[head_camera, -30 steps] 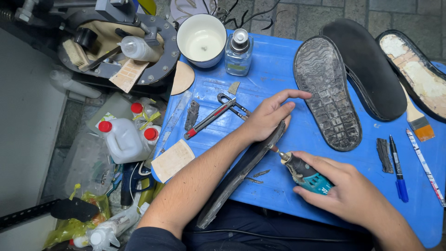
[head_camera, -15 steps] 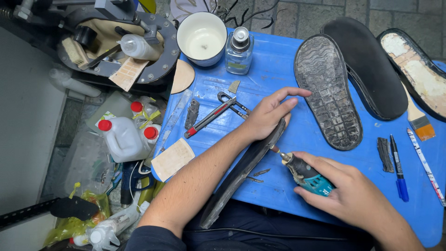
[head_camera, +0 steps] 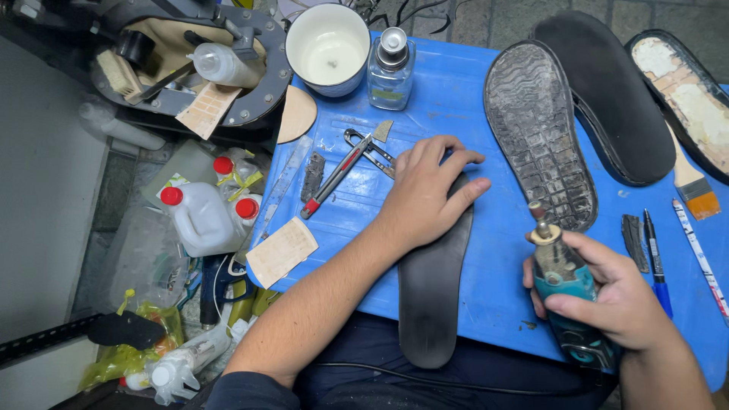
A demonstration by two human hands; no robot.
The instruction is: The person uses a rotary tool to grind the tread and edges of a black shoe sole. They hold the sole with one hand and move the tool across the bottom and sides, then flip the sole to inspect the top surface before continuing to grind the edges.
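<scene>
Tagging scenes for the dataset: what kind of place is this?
Most likely a shoe-repair workbench. A treaded sole lies on the blue table, the left hand presses a black insole, and the right hand holds a teal rotary tool.

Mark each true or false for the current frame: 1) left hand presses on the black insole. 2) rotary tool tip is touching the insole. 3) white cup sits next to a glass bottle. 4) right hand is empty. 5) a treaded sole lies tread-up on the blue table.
1) True: the left hand lies flat on the black insole.
2) False: the rotary tool is held upright, off to the side, its tip clear of the insole.
3) True: the white cup stands beside the glass bottle.
4) False: the right hand grips the rotary tool.
5) True: the treaded sole lies tread-up on the blue table.
</scene>
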